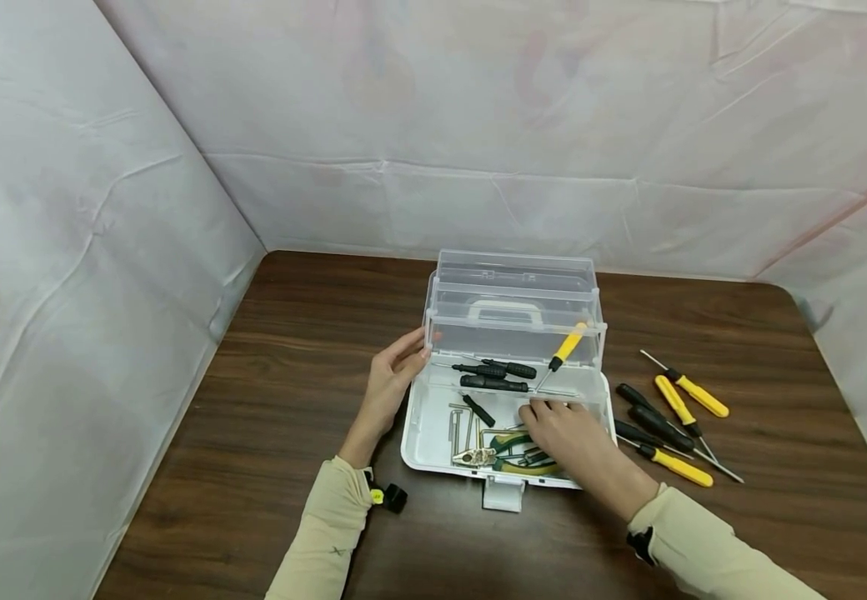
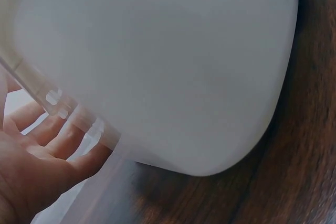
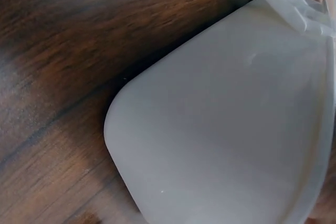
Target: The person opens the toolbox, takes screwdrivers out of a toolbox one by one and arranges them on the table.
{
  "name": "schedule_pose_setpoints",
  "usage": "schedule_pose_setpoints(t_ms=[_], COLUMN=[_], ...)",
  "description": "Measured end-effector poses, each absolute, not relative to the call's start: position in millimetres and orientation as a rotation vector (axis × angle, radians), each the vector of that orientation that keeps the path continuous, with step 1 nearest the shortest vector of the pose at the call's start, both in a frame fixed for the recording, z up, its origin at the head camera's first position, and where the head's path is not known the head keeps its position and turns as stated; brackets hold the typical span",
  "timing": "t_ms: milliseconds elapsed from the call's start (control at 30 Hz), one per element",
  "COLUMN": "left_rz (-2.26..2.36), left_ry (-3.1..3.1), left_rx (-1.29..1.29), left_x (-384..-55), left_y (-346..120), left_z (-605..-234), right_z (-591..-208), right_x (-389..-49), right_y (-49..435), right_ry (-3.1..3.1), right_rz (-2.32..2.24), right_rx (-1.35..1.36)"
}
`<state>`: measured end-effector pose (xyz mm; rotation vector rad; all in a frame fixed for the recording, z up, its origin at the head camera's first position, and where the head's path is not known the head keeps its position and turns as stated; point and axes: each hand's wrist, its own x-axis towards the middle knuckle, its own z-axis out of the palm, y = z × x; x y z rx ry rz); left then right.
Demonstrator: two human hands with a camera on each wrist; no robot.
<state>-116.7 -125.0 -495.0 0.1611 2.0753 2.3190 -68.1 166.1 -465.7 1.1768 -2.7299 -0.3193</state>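
Observation:
A white toolbox with raised clear trays stands on the table. My left hand touches its left side at the clear plastic edge; in the left wrist view, its fingers lie loosely bent at that edge. The right hand reaches down into the base, near pliers with green and yellow handles. Its fingertips are hidden, so whether it holds anything cannot be seen. Hex keys and a short black piece lie left of it. The right wrist view shows mostly the toolbox wall.
Small black screwdrivers lie across the toolbox's middle, and a yellow-handled screwdriver leans there. Several black and yellow screwdrivers lie on the brown table to the right. A white latch hangs in front.

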Motion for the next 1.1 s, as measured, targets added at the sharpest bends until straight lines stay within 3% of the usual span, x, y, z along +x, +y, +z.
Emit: schedule_pose_setpoints(t_ms=[1100], left_rz=[2.294], left_ry=[2.093], left_rx=[0.16], left_x=[-116], left_y=[-126], left_z=[-495], right_z=[-450], right_x=[-68], right_y=[177], right_ry=[-2.977], right_rz=[0.152], right_rx=[1.359])
